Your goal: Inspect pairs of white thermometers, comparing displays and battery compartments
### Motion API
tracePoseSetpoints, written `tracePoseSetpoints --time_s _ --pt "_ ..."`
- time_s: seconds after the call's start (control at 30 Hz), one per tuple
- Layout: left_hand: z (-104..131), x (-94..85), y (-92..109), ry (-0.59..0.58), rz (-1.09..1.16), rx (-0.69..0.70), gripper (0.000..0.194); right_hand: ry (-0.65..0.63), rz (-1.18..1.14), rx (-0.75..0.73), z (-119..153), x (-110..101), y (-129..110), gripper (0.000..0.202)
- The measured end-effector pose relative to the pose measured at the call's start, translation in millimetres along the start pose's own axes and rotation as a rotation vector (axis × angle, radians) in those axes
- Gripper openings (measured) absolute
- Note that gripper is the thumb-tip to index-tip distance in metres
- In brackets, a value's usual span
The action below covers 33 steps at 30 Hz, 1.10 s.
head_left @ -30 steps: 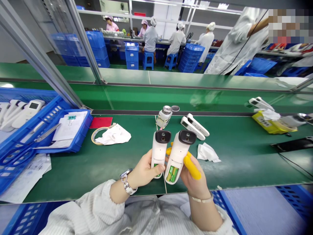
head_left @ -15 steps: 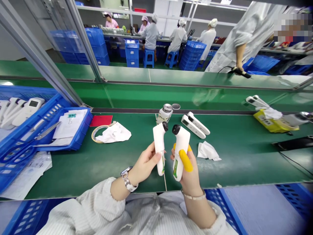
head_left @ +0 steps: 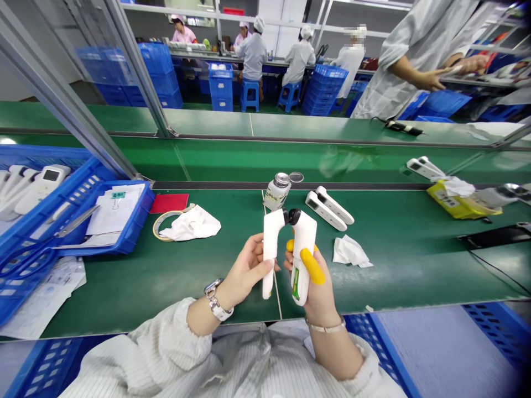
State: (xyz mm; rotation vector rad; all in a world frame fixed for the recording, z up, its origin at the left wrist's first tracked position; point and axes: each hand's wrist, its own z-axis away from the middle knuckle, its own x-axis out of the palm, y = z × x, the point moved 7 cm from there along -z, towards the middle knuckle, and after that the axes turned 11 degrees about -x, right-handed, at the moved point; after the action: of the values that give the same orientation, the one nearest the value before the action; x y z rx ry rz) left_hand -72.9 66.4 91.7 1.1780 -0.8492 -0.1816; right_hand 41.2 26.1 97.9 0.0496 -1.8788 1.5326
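Note:
My left hand [head_left: 244,273] is closed round the lower part of a white thermometer-like device [head_left: 271,235] with a black tip. In my right hand [head_left: 320,287], which wears yellow finger covers, is a second such device [head_left: 304,229], a green strip showing in its handle. Both devices are upright, their black tips close together. Behind them stands a jar [head_left: 277,192] with its lid tipped open. Two more white devices [head_left: 329,209] lie to the right of the jar, and a white cloth [head_left: 350,251] lies below them.
Blue baskets [head_left: 128,243] with papers, scissors and white devices are at the left. A tape roll [head_left: 160,225], a cloth and a red card lie beside them. At the right are a yellow tray [head_left: 450,202] and a black object [head_left: 495,239]. Across the bench stands a person [head_left: 398,66].
The two devices have come closer together at their tips, and the left one has turned, hiding its green strip. The person opposite has let go of the black tool and raised that hand.

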Motion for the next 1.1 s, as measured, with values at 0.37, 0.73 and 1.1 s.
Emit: tracePoseSetpoints --time_s 0.37,0.73,1.1 --pt "-4 -7.1 1 0.095 0.143 -0.025 0.048 -0.126 0.117 -0.063 1 6 3 0.049" --pt "-7 -7.5 -1 0.111 0.367 -0.103 0.037 -0.097 0.205 -0.039 -6 -15 11 0.04" --pt "-7 -9.0 -5 0.136 0.362 -0.161 0.042 -0.049 0.185 -0.043 -3 -16 10 0.038"
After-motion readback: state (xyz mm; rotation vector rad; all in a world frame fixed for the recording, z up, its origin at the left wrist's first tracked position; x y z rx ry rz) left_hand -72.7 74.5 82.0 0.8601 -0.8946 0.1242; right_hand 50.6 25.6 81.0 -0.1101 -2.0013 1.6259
